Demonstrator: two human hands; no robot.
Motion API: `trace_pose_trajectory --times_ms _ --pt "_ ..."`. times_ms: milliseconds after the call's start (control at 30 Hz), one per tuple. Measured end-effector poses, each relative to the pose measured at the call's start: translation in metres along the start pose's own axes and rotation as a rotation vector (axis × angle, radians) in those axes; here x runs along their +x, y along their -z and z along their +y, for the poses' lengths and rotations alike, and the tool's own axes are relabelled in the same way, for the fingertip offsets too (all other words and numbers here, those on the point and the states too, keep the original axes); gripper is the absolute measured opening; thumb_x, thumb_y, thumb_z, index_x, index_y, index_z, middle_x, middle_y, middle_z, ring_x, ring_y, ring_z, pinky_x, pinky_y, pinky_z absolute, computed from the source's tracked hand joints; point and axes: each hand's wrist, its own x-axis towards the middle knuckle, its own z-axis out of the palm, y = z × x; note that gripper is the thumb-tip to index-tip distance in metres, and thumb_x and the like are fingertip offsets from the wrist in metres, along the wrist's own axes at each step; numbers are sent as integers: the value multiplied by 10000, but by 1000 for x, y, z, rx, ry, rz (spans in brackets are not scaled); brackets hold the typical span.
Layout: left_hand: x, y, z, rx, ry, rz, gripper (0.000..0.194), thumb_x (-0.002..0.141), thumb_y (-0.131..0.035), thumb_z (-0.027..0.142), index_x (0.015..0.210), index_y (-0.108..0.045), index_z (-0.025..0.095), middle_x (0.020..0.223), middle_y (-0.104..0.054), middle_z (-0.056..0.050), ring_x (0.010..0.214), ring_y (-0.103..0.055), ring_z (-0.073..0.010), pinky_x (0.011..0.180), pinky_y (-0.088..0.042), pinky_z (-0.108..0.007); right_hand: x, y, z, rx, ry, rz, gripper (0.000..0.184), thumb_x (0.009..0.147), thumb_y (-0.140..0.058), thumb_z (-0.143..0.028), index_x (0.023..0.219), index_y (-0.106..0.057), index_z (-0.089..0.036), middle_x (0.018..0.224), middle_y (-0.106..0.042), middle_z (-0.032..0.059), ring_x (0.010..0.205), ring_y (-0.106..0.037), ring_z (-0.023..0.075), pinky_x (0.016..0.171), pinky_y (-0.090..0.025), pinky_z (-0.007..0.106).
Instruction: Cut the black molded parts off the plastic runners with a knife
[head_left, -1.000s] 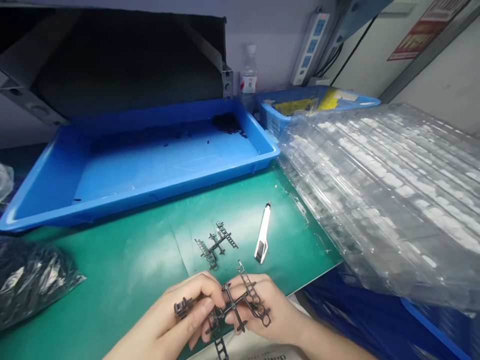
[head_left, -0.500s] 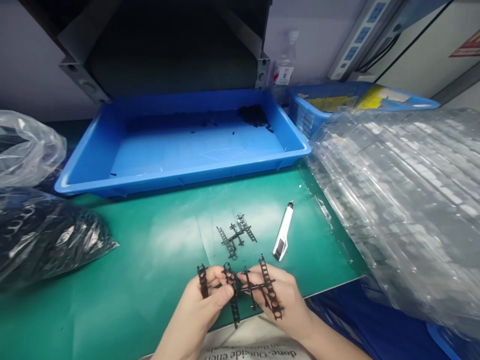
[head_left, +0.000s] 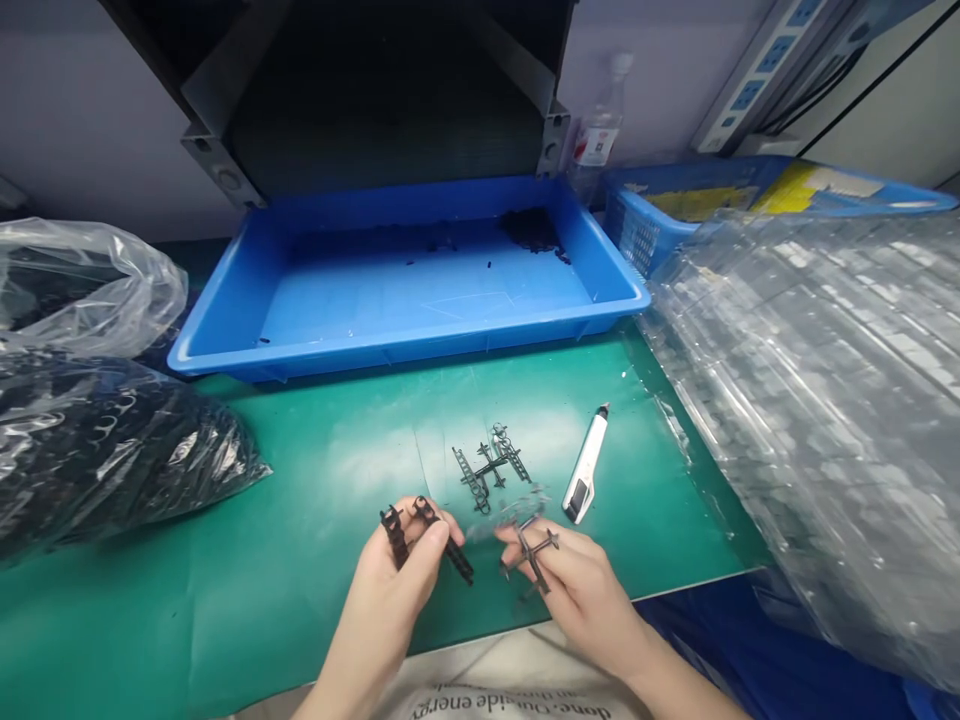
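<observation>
My left hand is closed around black ladder-like plastic strips with rings, pinched under the thumb, with more of them standing up between the fingers. My right hand grips a black cross-shaped plastic sprue; its far part is smeared by motion. A gap of green mat separates the two hands. Beyond them a whole black sprue with two ladder-like strips lies flat. To its right rests a white utility knife, its tip pointing away from me.
A blue tray with a pile of small black parts stands behind. Bagged black parts lie at left. On the right are clear plastic trays, a blue basket and a bottle.
The hands have moved apart. A ladder-like strip that joined the sprue between them is now in my left hand alone, and the sprue in my right hand has turned. The view has shifted slightly left.
</observation>
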Motion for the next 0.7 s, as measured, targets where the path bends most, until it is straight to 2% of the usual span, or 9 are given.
trace_pose_trajectory --times_ms 100,167,267,400,600,700 --pt "6 8 6 -24 72 -116 362 672 -637 493 758 -528 158 618 -434 53 448 -265 -37 419 -184 -185 1 7 -3 -46 63 -195 341 856 -317 -75 1092 -552 -148 765 -575 74 729 -551 202 617 -484 298" --pt "8 9 9 -46 149 -223 404 604 -697 489 753 -533 152 623 -416 55 470 -270 -35 427 -181 -178 2 9 -4 -86 95 -224 332 848 -306 -52 1049 -550 -150 755 -560 72 737 -536 208 612 -474 304" --pt "9 7 10 -94 214 -335 450 536 -739 497 682 -508 141 547 -332 82 441 -187 -20 401 -113 -183 2 9 -5 -145 89 -219 303 853 -295 -44 969 -552 -154 758 -555 76 727 -524 213 578 -460 306" --pt "8 4 5 -219 249 -336 451 525 -767 458 630 -460 144 503 -246 105 399 -124 5 376 -58 -186 2 5 -5 -118 65 -201 284 882 -296 -73 975 -547 -169 820 -569 88 752 -533 210 605 -467 307" --pt "3 0 -7 -346 339 -366 429 531 -769 448 704 -521 144 440 -316 106 314 -114 23 340 -34 -187 4 -5 -6 -77 144 -81 278 925 -242 -178 897 -518 -199 721 -567 60 656 -546 191 597 -487 276" --pt "4 2 -2 -264 250 -345 447 523 -746 500 694 -525 151 484 -372 83 337 -203 2 346 -128 -171 4 -7 -5 -77 154 -76 279 918 -244 -165 919 -521 -191 737 -586 69 659 -555 197 620 -491 286"
